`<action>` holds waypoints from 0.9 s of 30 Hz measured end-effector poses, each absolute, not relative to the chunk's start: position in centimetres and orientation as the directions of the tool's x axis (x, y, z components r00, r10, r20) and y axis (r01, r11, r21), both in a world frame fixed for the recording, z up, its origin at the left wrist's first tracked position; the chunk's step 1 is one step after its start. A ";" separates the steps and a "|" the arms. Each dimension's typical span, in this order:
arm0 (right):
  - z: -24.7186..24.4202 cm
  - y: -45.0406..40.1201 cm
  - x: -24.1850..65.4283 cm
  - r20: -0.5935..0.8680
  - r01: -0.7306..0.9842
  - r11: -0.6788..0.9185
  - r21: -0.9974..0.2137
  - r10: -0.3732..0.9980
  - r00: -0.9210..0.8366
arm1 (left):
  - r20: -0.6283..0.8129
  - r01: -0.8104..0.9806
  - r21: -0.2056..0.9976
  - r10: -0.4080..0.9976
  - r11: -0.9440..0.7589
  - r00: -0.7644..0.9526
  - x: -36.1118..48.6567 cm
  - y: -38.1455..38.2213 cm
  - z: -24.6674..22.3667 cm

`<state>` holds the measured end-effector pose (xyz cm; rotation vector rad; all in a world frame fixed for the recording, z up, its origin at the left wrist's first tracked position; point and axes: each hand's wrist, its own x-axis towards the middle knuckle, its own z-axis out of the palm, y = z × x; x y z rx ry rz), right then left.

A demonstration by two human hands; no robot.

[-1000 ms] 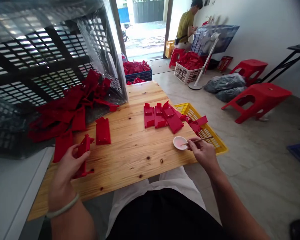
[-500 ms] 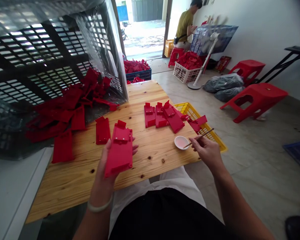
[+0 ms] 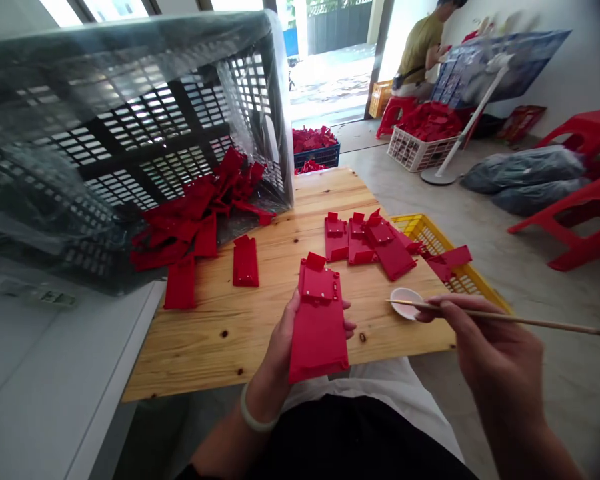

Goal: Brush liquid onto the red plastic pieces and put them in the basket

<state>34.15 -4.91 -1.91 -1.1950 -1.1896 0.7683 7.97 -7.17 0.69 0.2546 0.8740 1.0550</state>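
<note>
My left hand [image 3: 284, 343] holds a flat red plastic moulded part [image 3: 319, 333] upright on its palm and fingers, above the near edge of the pine board [image 3: 260, 340]. My right hand [image 3: 495, 340] pinches a long thin paintbrush [image 3: 500, 317] level, its tip over a small white dish [image 3: 404, 303] holding a pale liquid. Several similar red parts [image 3: 365, 239] lie overlapping on the board, and two more [image 3: 245, 261] [image 3: 180, 283] lie to the left.
A black lattice crate [image 3: 130, 140] in clear plastic lies tipped at left, spilling a heap of red parts [image 3: 195, 213]. A yellow crate [image 3: 440, 243] sits beyond the board's right edge. Farther back, a seated person [image 3: 423, 50] works near a white crate [image 3: 420, 150] of red parts.
My left hand has moved right, carrying the red part. My right hand has risen and shifted right, with the brush now lying flatter. The whole view has swung to the right.
</note>
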 end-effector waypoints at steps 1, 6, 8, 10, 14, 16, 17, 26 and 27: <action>-1.1 -5.5 33.2 0.290 0.079 0.279 -0.957 0.935 0.203 | -0.507 -0.648 0.553 0.828 0.524 0.237 8.1 -7.4 0.8; 1.2 -6.7 29.3 0.392 -0.062 0.392 -0.918 0.920 0.003 | -0.524 -0.650 0.544 0.820 0.531 0.231 9.0 -8.2 1.7; 1.3 -6.6 28.4 0.412 -0.094 0.407 -0.909 0.911 -0.036 | -0.550 -0.645 0.543 0.808 0.538 0.211 9.3 -8.3 2.0; 1.2 -6.4 28.0 0.406 -0.099 0.401 -0.911 0.913 -0.044 | -0.567 -0.643 0.532 0.796 0.551 0.212 9.5 -8.3 2.3; 0.8 -6.1 27.7 0.427 -0.090 0.422 -0.902 0.903 -0.047 | -0.564 -0.645 0.540 0.801 0.541 0.199 9.5 -8.3 2.4; 0.6 -6.1 27.7 0.449 -0.076 0.444 -0.893 0.892 -0.051 | -0.553 -0.639 0.566 0.815 0.521 0.174 9.4 -8.4 2.3; 0.5 -6.1 27.7 0.454 -0.064 0.451 -0.890 0.889 -0.052 | -0.550 -0.637 0.572 0.818 0.516 0.169 9.4 -8.5 2.3; 0.7 -6.4 27.8 0.494 0.000 0.496 -0.869 0.865 -0.089 | -0.546 -0.659 0.600 0.834 0.454 0.079 9.6 -8.6 2.4; 0.8 -6.4 27.8 0.498 -0.001 0.500 -0.866 0.862 -0.096 | -0.543 -0.654 0.622 0.839 0.430 0.034 9.7 -8.5 2.4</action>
